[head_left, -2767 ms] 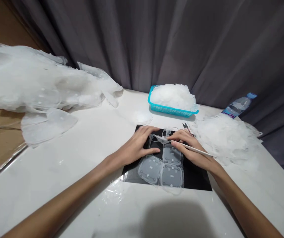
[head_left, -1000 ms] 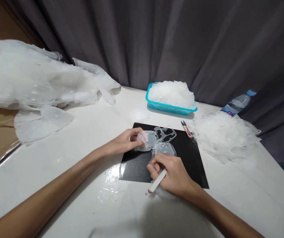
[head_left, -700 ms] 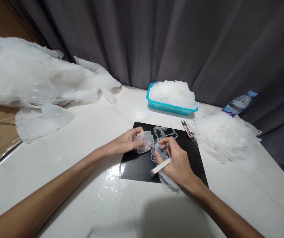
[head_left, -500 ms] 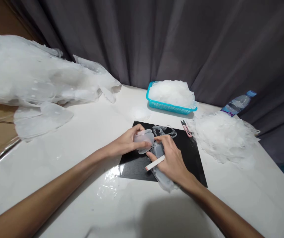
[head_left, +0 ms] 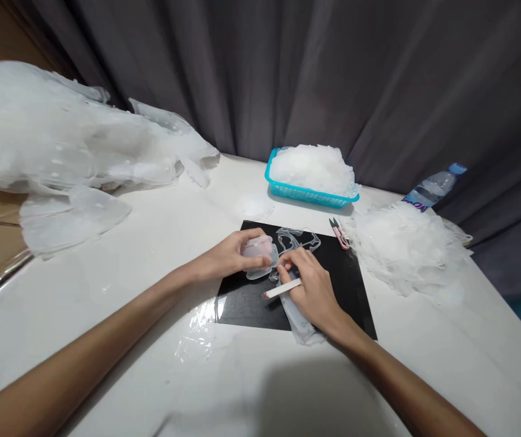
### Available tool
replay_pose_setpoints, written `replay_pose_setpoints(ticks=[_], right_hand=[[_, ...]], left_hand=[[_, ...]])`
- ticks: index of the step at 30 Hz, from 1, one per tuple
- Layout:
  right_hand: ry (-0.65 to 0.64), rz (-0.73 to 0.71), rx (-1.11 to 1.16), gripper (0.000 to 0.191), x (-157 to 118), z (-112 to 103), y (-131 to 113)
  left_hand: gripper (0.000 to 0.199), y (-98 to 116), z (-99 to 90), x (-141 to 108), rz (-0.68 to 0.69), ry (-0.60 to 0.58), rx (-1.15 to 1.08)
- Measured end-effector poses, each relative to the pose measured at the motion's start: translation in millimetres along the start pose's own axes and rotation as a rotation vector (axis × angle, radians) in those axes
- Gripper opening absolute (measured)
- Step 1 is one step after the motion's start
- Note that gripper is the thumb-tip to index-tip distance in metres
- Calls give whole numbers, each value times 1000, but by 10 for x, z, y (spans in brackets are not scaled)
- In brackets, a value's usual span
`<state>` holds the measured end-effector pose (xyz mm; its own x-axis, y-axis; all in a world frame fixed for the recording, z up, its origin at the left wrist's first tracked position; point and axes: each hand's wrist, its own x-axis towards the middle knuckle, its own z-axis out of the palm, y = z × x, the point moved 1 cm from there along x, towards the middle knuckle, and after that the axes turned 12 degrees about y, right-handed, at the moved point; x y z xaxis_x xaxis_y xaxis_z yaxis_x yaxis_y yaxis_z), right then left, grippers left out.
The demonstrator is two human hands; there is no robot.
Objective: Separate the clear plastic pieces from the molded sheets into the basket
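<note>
Over the black mat (head_left: 239, 309), my left hand (head_left: 228, 255) is closed on a translucent, rounded piece of soft-looking sheet (head_left: 256, 247), thumb on top. My right hand (head_left: 311, 290) is closed beside it, thumb and fingertips pinched together at the piece's right edge; whether they grip that edge is too small to tell. Tucked in the same hand is a thin white stick-like tool (head_left: 282, 287) with a reddish mark near its dark tip, pointing left. Beneath the right hand lies a folded translucent sheet (head_left: 303, 321), partly hidden. Clear cut-out scraps (head_left: 308, 238) lie behind the hands.
A turquoise basket (head_left: 311, 195) heaped with white translucent pieces stands at the back. Pink-handled thread snips (head_left: 339, 235) lie by a loose pile (head_left: 408, 249) on the right, before a water bottle (head_left: 437, 187). A large bundle of sheets (head_left: 73, 139) fills the left; a grey curtain hangs behind.
My right fingertips have drawn together into a pinch at the piece's edge. In my left hand the piece has tilted slightly. The whole view has shifted a little.
</note>
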<state>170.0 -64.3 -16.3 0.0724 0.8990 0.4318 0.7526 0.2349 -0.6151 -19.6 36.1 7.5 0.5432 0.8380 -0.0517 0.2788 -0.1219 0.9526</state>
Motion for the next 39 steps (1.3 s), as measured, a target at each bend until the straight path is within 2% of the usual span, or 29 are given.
replay_pose_setpoints(ticks=[8,12,16,21,24,26,29,31,35,37,39], right_hand=[[-7,-9,-84,10,8,13,15],[78,69,-154,12,21,-1,68],[135,53,-152,14,8,10,81],[178,75,-178,19,-38,-5,37],[211,7,-229,24,-90,-65,-69],[216,-48,-286,31,-135,-110,-145],[108,-73,-343,42,-196,-159,-204],[8,-43,-318,43,-212,-194,-211],[-169,53,-51,38,-161,-328,-254],[-282,90,162,36,-127,-404,-311],[-374,76,300,39,-123,-446,-373]], left_hand=[[27,24,24,7,-29,-23,3],[24,48,-130,-33,-40,-56,65],[28,139,-307,-77,-12,-23,82],[32,179,-378,-63,-5,11,92],[38,66,-397,32,0,106,66],[45,-38,-412,132,2,255,21],[55,-118,-419,323,100,493,60],[58,-88,-394,471,194,546,190],[73,47,-273,694,213,428,433],[77,92,-201,674,249,369,492],[71,96,-148,559,338,391,528]])
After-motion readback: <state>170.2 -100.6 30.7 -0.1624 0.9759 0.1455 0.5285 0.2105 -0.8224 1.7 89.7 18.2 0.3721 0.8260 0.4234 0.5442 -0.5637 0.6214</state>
